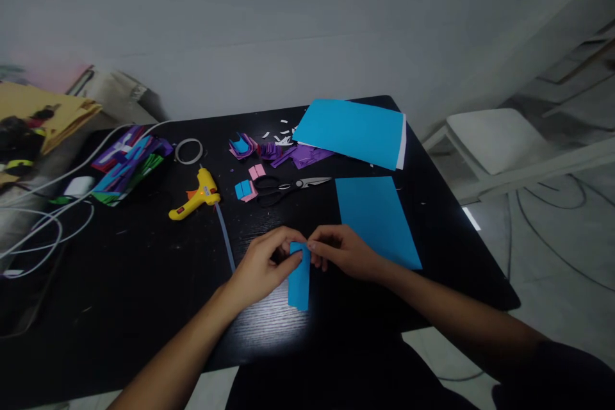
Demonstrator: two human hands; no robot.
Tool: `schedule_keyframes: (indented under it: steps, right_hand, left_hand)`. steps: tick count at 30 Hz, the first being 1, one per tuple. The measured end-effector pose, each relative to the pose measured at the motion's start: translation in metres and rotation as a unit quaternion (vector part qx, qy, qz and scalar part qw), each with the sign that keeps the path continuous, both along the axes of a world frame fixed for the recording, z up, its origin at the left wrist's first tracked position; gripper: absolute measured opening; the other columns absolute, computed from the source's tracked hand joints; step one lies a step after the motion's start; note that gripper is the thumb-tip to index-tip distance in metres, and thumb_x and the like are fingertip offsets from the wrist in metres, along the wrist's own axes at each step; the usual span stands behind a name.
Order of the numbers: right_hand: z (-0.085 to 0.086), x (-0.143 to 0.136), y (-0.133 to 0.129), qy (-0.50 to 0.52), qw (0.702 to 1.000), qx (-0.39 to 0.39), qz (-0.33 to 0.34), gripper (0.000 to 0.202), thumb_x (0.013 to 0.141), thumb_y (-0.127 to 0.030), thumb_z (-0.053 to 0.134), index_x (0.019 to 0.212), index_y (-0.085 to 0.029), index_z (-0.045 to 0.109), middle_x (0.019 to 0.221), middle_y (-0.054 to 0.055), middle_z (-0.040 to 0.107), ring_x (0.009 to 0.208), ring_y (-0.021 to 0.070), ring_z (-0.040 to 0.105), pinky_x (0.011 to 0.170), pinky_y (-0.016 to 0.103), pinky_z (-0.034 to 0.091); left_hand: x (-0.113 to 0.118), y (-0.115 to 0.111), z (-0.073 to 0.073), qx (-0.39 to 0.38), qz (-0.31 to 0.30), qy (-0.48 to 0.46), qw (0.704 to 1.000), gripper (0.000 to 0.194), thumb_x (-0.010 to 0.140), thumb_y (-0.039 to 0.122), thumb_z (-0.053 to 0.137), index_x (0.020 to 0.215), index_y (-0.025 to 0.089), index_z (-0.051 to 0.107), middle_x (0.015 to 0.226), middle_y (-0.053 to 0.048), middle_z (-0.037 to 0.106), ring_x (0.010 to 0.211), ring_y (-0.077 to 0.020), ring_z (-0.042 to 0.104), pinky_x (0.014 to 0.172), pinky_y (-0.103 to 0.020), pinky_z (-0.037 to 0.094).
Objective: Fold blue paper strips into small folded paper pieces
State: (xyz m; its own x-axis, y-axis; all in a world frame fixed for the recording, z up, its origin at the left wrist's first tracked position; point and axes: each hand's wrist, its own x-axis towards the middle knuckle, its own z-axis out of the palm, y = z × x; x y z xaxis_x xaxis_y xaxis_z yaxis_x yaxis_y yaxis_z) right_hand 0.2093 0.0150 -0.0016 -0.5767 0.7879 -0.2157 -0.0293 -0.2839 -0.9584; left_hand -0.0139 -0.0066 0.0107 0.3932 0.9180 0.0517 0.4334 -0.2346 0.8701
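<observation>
A narrow strip of blue paper (298, 285) is held upright in the picture near the front of the black table. My left hand (266, 262) pinches its upper left part, thumb lying across the front. At the strip's top right corner, my right hand (339, 248) is closed, with thumb and forefinger pinched on the paper's edge. A blue sheet (377, 218) lies flat just right of my right hand, partly under my forearm. Beyond my hands rest black-handled scissors (288, 187), beside small folded pink and blue paper pieces (246, 190).
On the black table (144, 295) lie a yellow glue gun (196, 195) with its glue stick, a roll of tape (189, 151), stacked blue sheets (353, 131), purple scraps (307, 155) and coloured folded papers (127, 163). White cables (52, 246) run at left. A white stool (497, 139) stands right.
</observation>
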Motion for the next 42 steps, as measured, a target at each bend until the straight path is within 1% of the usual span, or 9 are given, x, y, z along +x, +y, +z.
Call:
schedule_keyframes:
  steps: [5,8,11,13,16,18,27,35,42]
  right_hand:
    - [-0.0019,-0.0004,0.0005,-0.009,1.000,0.012,0.003,0.031,0.096,-0.047,0.069,0.094,-0.016,0.071,0.075,0.001,0.066,0.066,0.0133,0.063,0.059,0.026,0.054]
    - [-0.0020,-0.0004,-0.0005,-0.009,0.999,0.031,-0.017,0.024,0.094,-0.038,0.072,0.107,-0.019,0.068,0.083,0.001,0.068,0.069,0.0137,0.065,0.061,0.027,0.056]
    - [0.0004,0.0002,-0.0023,-0.026,0.996,0.078,-0.033,0.029,0.091,-0.028,0.074,0.118,-0.022,0.065,0.090,0.001,0.069,0.075,0.0147,0.066,0.067,0.029,0.057]
    - [0.0023,0.0006,-0.0034,-0.040,0.994,0.101,-0.031,0.026,0.090,-0.025,0.074,0.115,-0.022,0.067,0.093,0.002,0.071,0.080,0.0160,0.067,0.071,0.031,0.057]
    - [0.0039,0.0008,-0.0042,-0.052,0.992,0.111,-0.034,0.016,0.091,-0.027,0.074,0.105,-0.021,0.070,0.095,0.003,0.073,0.085,0.0179,0.069,0.075,0.033,0.057]
    - [0.0036,0.0006,-0.0040,-0.061,0.990,0.118,-0.039,0.013,0.091,-0.028,0.075,0.102,-0.021,0.072,0.094,0.004,0.074,0.085,0.0182,0.070,0.077,0.034,0.057]
    - [-0.0020,-0.0013,-0.0039,-0.059,0.988,0.138,-0.041,0.016,0.092,-0.030,0.076,0.105,-0.022,0.074,0.097,0.004,0.077,0.088,0.0189,0.073,0.079,0.034,0.058]
    - [-0.0043,-0.0011,-0.0033,-0.063,0.990,0.123,-0.033,0.018,0.091,-0.031,0.076,0.106,-0.022,0.076,0.098,0.004,0.078,0.090,0.0195,0.074,0.083,0.035,0.059]
    - [-0.0041,-0.0009,-0.0028,-0.073,0.990,0.116,-0.032,0.016,0.090,-0.030,0.077,0.103,-0.022,0.076,0.095,0.004,0.078,0.088,0.0192,0.073,0.082,0.035,0.059]
  left_hand:
    - [0.0002,-0.0005,-0.0034,-0.020,0.033,-0.014,0.999,0.013,0.093,0.023,0.066,0.105,0.022,0.073,0.078,0.002,0.064,0.069,-0.0135,0.060,0.062,-0.022,0.047]
    - [0.0002,0.0007,-0.0039,-0.059,0.056,-0.039,0.996,0.012,0.093,0.027,0.067,0.102,0.020,0.072,0.073,0.002,0.065,0.065,-0.0136,0.060,0.058,-0.022,0.045]
    - [0.0010,0.0026,-0.0027,-0.091,0.076,-0.070,0.990,0.013,0.092,0.029,0.068,0.099,0.018,0.071,0.071,0.001,0.065,0.063,-0.0138,0.059,0.059,-0.023,0.045]
    - [0.0019,0.0036,-0.0021,-0.111,0.085,-0.093,0.986,0.013,0.090,0.030,0.070,0.096,0.018,0.070,0.071,0.001,0.065,0.063,-0.0141,0.059,0.059,-0.023,0.045]
    - [0.0030,0.0040,-0.0022,-0.135,0.091,-0.119,0.979,0.015,0.088,0.031,0.072,0.092,0.017,0.070,0.068,0.001,0.064,0.061,-0.0137,0.058,0.058,-0.023,0.045]
    - [0.0035,0.0039,-0.0025,-0.143,0.089,-0.129,0.977,0.015,0.088,0.031,0.072,0.091,0.017,0.069,0.067,0.001,0.064,0.059,-0.0131,0.057,0.057,-0.023,0.045]
    - [0.0049,0.0036,-0.0017,-0.139,0.079,-0.138,0.977,0.013,0.089,0.029,0.071,0.091,0.017,0.069,0.066,0.002,0.063,0.059,-0.0125,0.057,0.058,-0.023,0.045]
    - [0.0053,0.0037,-0.0051,-0.163,0.071,-0.151,0.972,0.014,0.087,0.029,0.072,0.091,0.017,0.067,0.068,0.003,0.060,0.059,-0.0118,0.054,0.058,-0.022,0.043]
    - [0.0056,0.0050,-0.0056,-0.161,0.054,-0.158,0.973,0.011,0.089,0.028,0.068,0.092,0.018,0.066,0.077,0.001,0.065,0.068,-0.0140,0.059,0.063,-0.024,0.046]
